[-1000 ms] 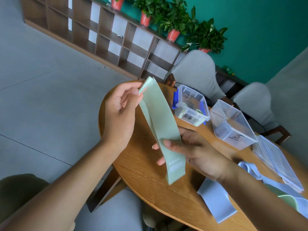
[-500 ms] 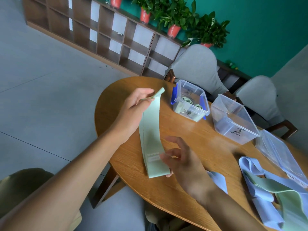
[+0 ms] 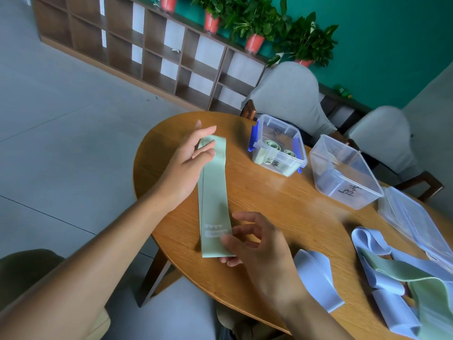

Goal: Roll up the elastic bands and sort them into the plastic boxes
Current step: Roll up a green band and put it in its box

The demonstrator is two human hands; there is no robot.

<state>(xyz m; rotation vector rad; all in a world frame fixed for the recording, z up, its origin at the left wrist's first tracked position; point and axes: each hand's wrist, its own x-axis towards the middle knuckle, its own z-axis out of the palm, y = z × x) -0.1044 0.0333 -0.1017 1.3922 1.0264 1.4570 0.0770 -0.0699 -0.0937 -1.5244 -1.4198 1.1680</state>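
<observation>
A pale green elastic band (image 3: 214, 190) is lying flat and stretched out lengthwise on the round wooden table (image 3: 274, 217), near its left edge, with small white printing close to its near end. The left hand (image 3: 188, 163) is resting at the band's far end, its fingers fairly straight and spread, the thumb and forefinger lying over the folded tip; whether they are pinching it cannot be told. The right hand (image 3: 255, 244) is sitting at the band's near end with its fingers loosely curled, the thumb touching the band's right edge beside the printing and fingertips showing just under the near corner; it is not clear that it is gripping the band.

Farther across the table, a clear plastic box with blue latches (image 3: 278, 146) is standing open, holding several rolled green bands (image 3: 272, 146) and bearing a handwritten label on its front wall. Just to its right, a second clear plastic box (image 3: 343, 173) is standing with a handwritten label on its near wall. A clear lid (image 3: 416, 219) is lying beside that box, towards the right edge of the table.

On the near right of the table, a heap of unrolled light blue bands (image 3: 382, 280) is lying loose, with another green band (image 3: 402, 273) tangled among them. One blue band (image 3: 316, 278) is lying apart, just right of the right wrist.

Two grey upholstered chairs (image 3: 291, 99) are standing behind the table, and beyond them a wooden cubby shelf (image 3: 147, 52) is carrying potted plants (image 3: 257, 23) against a teal wall.
</observation>
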